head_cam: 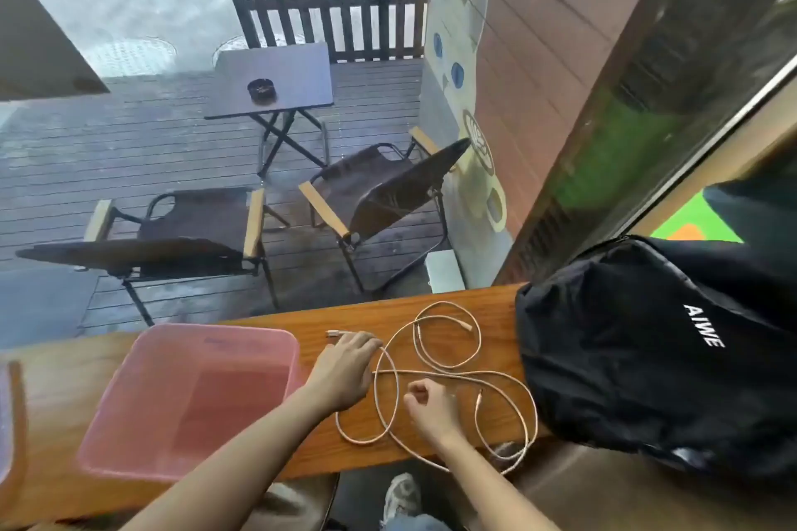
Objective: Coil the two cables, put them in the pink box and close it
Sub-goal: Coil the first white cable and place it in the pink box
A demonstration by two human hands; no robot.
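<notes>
Head view: the wooden counter (267, 435) carries a black backpack (647, 349), the open pink box (189, 397), then loose cables (448, 358) between them. My left hand (345, 371) pinches one cable's end; my right hand (431, 405) is curled, pinching cable.

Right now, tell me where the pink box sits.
In the head view, the pink box sits open on the wooden counter, left of the left hand and the loose cables.
</notes>
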